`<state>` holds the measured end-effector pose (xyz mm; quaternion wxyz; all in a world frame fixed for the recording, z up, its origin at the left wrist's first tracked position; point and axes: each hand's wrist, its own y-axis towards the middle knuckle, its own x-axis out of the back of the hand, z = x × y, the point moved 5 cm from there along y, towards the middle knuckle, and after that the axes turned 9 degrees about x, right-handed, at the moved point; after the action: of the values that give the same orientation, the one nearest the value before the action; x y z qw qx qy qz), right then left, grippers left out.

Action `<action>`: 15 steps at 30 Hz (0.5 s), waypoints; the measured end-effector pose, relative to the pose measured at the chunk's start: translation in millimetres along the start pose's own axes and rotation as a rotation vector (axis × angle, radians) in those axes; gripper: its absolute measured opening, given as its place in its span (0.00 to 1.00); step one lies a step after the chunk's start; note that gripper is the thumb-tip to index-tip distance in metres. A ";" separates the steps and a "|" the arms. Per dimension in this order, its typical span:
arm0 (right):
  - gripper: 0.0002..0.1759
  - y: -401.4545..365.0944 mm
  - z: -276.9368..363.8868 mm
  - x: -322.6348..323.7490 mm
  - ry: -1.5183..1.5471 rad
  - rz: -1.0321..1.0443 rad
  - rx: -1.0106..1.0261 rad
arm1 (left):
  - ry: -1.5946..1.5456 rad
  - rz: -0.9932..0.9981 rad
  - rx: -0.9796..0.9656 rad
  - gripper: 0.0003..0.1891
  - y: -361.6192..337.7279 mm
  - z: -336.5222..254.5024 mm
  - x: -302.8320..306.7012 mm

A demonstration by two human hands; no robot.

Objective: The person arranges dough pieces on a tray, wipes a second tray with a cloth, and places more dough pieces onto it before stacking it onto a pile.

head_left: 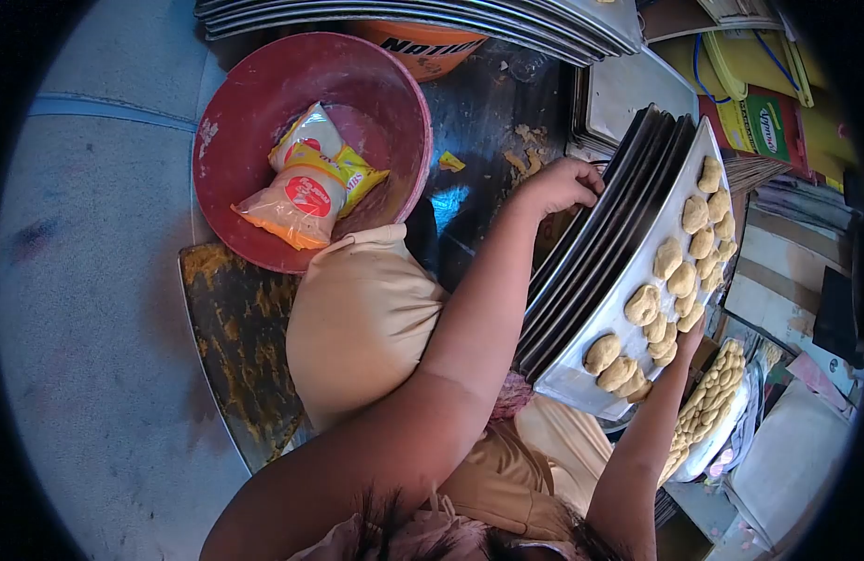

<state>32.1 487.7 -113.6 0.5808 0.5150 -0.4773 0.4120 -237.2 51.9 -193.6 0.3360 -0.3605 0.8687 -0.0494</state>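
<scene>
A tilted stack of dark-edged metal baking trays (595, 248) fills the middle right. Lumps of pale dough (668, 257) lie in uneven rows on its top tray (574, 374). At the stack's left side is my left hand (564, 185), its fingers curled in against the tray edges. My right arm reaches up to the opposite side of the top tray, where my right hand (692, 335) is at the rim beside the dough. Its fingers are hidden behind the tray and the dough lumps.
A red tub (224, 140) holds several printed plastic packets (296, 192). Beside it lies a stained brown board (235, 355). More stacked trays (432, 21) stand at the top, near an orange bucket (427, 51). More dough pieces (707, 411) are at the right. Crumbs (528, 150) litter the dark floor.
</scene>
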 end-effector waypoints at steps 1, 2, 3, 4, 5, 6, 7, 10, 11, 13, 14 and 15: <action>0.17 0.0 2.9 0.1 0.015 -0.002 -0.006 | -0.015 0.002 0.022 0.11 -0.4 -0.8 0.3; 0.18 0.7 5.5 0.8 0.033 -0.004 -0.007 | 0.001 0.001 0.037 0.11 -0.6 -2.1 0.1; 0.18 1.8 7.9 2.1 0.050 -0.008 -0.009 | 0.017 -0.001 0.052 0.11 -0.7 -3.6 -0.3; 0.19 2.7 10.2 3.6 0.066 -0.012 -0.010 | 0.033 -0.001 0.067 0.11 -0.6 -5.2 -0.7; 0.20 2.9 7.5 2.8 0.232 -0.050 -0.154 | 0.080 -0.016 0.069 0.11 -0.5 -7.2 -0.7; 0.22 1.9 2.4 -1.9 0.397 -0.089 -0.298 | 0.128 -0.031 0.070 0.10 -1.2 -10.0 -0.8; 0.23 -0.6 -2.5 -5.3 0.563 -0.128 -0.443 | 0.176 -0.045 0.072 0.10 -2.2 -12.5 -0.6; 0.26 2.4 -1.0 -2.0 0.441 -0.097 -0.326 | 0.231 -0.077 0.067 0.08 -5.2 -14.3 1.0; 0.25 3.2 -0.9 -2.0 0.420 -0.085 -0.292 | 0.234 -0.076 0.055 0.07 -5.3 -14.9 0.5; 0.25 2.9 1.5 -1.4 0.120 -0.061 -0.075 | 0.251 -0.067 0.037 0.07 -3.1 -13.1 -0.6; 0.24 1.2 0.1 -2.5 0.043 -0.065 -0.034 | 0.260 -0.062 0.027 0.07 -1.4 -12.7 -1.0; 0.24 1.0 0.9 -2.2 -0.035 -0.069 0.006 | 0.264 -0.056 0.035 0.08 -0.7 -13.4 -0.8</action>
<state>30.6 486.9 -115.6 0.5846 0.5399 -0.4681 0.3841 -244.7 49.9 -182.6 0.2238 -0.3691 0.8939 -0.1210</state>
